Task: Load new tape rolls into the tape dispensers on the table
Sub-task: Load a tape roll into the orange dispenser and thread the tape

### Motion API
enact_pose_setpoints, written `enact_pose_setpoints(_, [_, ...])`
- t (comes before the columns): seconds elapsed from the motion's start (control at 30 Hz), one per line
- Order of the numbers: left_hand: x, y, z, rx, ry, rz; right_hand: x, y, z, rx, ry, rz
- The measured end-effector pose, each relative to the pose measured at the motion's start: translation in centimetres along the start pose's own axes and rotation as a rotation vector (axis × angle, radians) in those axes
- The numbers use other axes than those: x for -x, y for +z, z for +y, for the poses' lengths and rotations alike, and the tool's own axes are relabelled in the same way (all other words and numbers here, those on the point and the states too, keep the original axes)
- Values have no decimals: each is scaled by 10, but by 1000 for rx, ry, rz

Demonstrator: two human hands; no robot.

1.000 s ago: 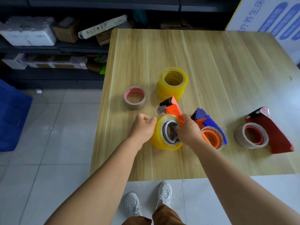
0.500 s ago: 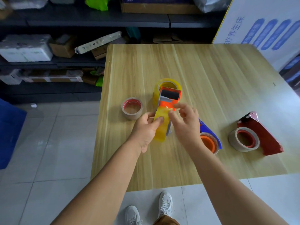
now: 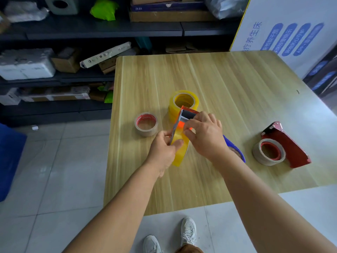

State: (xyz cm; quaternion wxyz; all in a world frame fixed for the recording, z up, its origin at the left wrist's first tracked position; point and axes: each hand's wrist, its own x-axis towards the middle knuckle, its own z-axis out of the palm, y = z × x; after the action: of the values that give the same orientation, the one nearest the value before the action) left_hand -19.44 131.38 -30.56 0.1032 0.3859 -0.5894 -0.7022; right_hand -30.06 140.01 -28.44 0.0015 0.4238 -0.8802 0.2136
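Observation:
An orange tape dispenser (image 3: 184, 115) with a yellow tape roll (image 3: 179, 151) on it stands on edge above the table's middle. My left hand (image 3: 164, 151) grips the roll from the left, thumb across its face. My right hand (image 3: 204, 134) pinches the tape strip near the dispenser's black roller at the top. A stack of yellow rolls (image 3: 183, 102) stands just behind. A blue dispenser (image 3: 235, 148) lies mostly hidden under my right wrist. A dark red dispenser (image 3: 286, 147) holding a beige roll lies at the right.
A small beige roll with a red core (image 3: 146, 124) lies left of my hands. The wooden table (image 3: 228, 84) ends close to me and on the left, with tiled floor beyond. Cluttered shelves stand behind, and a printed board leans at the far right.
The dispenser with its yellow roll was lifted off the table and turned on edge. My right hand moved from the roll's core up to the tape strip at the top.

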Motion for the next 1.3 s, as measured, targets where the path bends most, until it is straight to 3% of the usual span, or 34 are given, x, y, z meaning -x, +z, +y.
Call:
enact_pose_setpoints(0.17, [6, 8, 1, -151, 109, -12, 11, 4, 3, -109, 18, 86])
enact_pose_setpoints(0.3, [11, 17, 5, -190, 140, -61, 10, -1, 4, -282, 155, 237])
enact_pose_setpoints(0.37, [12, 21, 7, -169, 141, -40, 12, -1, 3, -312, 168, 285])
enact_pose_setpoints(0.5, [13, 22, 10, 30, 44, -9, 15, 5, 5, -363, 253, 202])
enact_pose_setpoints(0.63, [14, 22, 12, 20, 4, -46, 6, 2, 10, -369, 346, 264])
enact_pose_setpoints(0.8, [12, 20, 16, -32, 34, -86, 3, -5, 7, -240, 279, 312])
enact_pose_setpoints(1.03, [12, 20, 26, -182, 105, -204, 3, -22, -3, 45, -12, 492])
enact_pose_setpoints(1.13, [16, 21, 24, -251, 142, -255, -10, -31, 2, -102, 67, 403])
enact_pose_setpoints(1.3, [13, 22, 20, -126, 98, -223, -27, -33, 9, -355, 65, 236])
